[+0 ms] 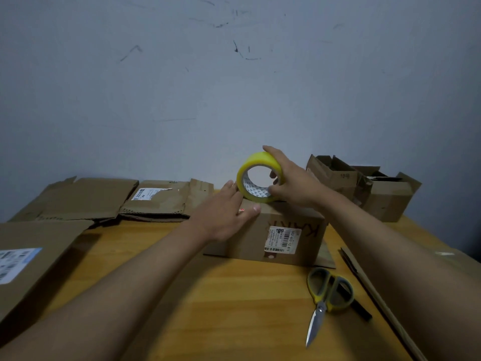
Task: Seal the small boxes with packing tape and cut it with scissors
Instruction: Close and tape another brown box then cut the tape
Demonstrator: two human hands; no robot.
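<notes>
Standing on its rim atop a closed cardboard box (283, 230), the yellow tape roll (256, 178) is held by the right hand (291, 181), whose grip is curled around it: fingers lie over the top of the roll, fingertips show inside the core and the thumb sits at the lower edge. The left hand (223, 212) lies flat on the box's top beside the roll, fingers straight and together, thumb pressed along the near top edge; its grip closes on nothing. The box sits near the middle of the desk (234, 295), toward the far edge, with a white shipping label (282, 239) on its near side. Whether any tape is already stuck to it I cannot tell.

The scissors (326, 298), with yellow and grey handles and blades closed, lie toward the near right part of the desk, tips pointing at the near edge, touched by neither hand.

At the far right corner stand two open boxes (369, 188) with flaps raised; their insides are dark and I cannot make out any contents. Along the far left edge lie flattened cartons (109, 199), one bearing a label. A larger flat carton (28, 267) with a blue-edged label overhangs the left edge. Another piece of cardboard (385, 300) runs along the right edge.
</notes>
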